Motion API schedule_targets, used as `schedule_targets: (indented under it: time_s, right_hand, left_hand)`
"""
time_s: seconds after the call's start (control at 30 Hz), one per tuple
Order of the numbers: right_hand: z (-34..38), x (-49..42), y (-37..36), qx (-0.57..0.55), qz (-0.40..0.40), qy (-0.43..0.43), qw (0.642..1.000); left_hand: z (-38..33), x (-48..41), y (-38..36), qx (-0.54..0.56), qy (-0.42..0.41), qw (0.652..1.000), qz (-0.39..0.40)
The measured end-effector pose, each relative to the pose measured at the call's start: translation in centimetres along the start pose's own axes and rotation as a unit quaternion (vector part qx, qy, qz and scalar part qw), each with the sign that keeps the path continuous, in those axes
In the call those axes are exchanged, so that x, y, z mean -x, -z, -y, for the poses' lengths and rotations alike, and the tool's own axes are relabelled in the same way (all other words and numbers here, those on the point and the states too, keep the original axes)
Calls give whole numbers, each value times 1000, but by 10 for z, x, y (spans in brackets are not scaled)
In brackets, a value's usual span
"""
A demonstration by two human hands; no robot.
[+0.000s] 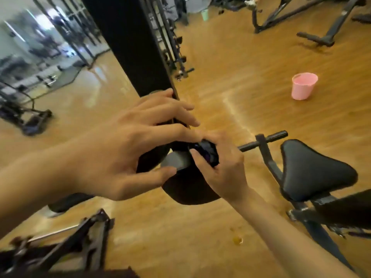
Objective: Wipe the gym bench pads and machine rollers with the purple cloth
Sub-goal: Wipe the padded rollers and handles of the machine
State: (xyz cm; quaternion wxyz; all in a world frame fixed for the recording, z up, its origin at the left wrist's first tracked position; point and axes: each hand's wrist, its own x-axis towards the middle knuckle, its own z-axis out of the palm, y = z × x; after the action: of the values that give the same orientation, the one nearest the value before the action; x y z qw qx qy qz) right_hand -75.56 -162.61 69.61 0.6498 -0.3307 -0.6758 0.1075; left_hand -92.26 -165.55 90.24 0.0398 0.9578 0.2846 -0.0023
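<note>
While on the roller (186, 189), left fingers (170, 105) splayed.

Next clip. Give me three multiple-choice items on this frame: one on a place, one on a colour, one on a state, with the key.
1. Where does the bucket stand?
A. on the wooden floor, beyond the seat pad
B. on a bench
C. on a shelf

2. What colour is the bucket?
A. blue
B. pink
C. black

3. What is the right hand doing?
A. hanging idle
B. lying flat on the floor
C. holding the bunched purple cloth against the black roller

Key: 1 A, it stands alone on bare boards; 2 B, its wall and rim are pink; 3 C, the fingers curl round the cloth at the roller, while the left hand spreads over it.
</note>
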Motion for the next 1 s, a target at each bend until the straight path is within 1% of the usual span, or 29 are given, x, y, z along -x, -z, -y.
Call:
schedule_targets:
  time_s: [0.07, 0.1, 0.17, 0.23, 0.3, 0.37, 0.4, 0.47, 0.53, 0.6, 0.67, 0.73, 0.8, 0.83, 0.93, 1.0]
  right_hand:
    - [-11, 2, -3, -17, 88, 55, 994]
    - [-19, 9, 4, -9, 111, 76, 991]
    - [-38, 27, 19, -26, 124, 75, 989]
    - [-43, 31, 25, -38, 128, 80, 988]
    - [-33, 12, 10, -45, 158, 145, 976]
    - [-15, -13, -11, -52, 199, 223, 953]
    - [-11, -19, -15, -61, 217, 239, 944]
    - [-26, -14, -8, -76, 234, 230, 942]
    - [-46, 2, 13, -83, 218, 190, 954]
    - [-50, 7, 22, -75, 206, 181, 959]
    - [-39, -11, 6, -60, 217, 205, 953]
    - [-22, -31, -11, -33, 257, 245, 934]
    - [-22, -34, -10, -38, 289, 268, 918]
    - [-30, -27, -3, -48, 291, 258, 920]
    - [-51, 1, 27, -68, 252, 195, 945]
    - [-49, -4, 26, -67, 250, 204, 944]
  left_hand:
    - [-6, 8, 3, -26, 25, 999, 17]
    - [-4, 9, 3, -34, 26, 999, 28]
    - [-5, 11, 4, -36, 43, 998, 41]
    - [-5, 12, 4, -42, 53, 997, 27]
    - [-7, 11, 2, -51, 61, 997, 18]
    - [-8, 11, 2, -50, 68, 996, 18]
    - [-10, 11, 1, -48, 69, 996, 17]
    - [-11, 11, -1, -52, 70, 996, 12]
    - [-11, 9, -1, -54, 71, 996, 7]
    - [-11, 7, -2, -59, 76, 995, -4]
    - [-13, 3, -2, -58, 85, 995, -17]
    - [-15, 2, -4, -44, 90, 995, -19]
    - [-17, 4, -6, -48, 92, 994, -17]
    - [-18, 3, -6, -50, 91, 994, -16]
    - [-18, 2, -6, -45, 89, 995, -20]
    - [-18, -1, -8, -53, 85, 995, -25]
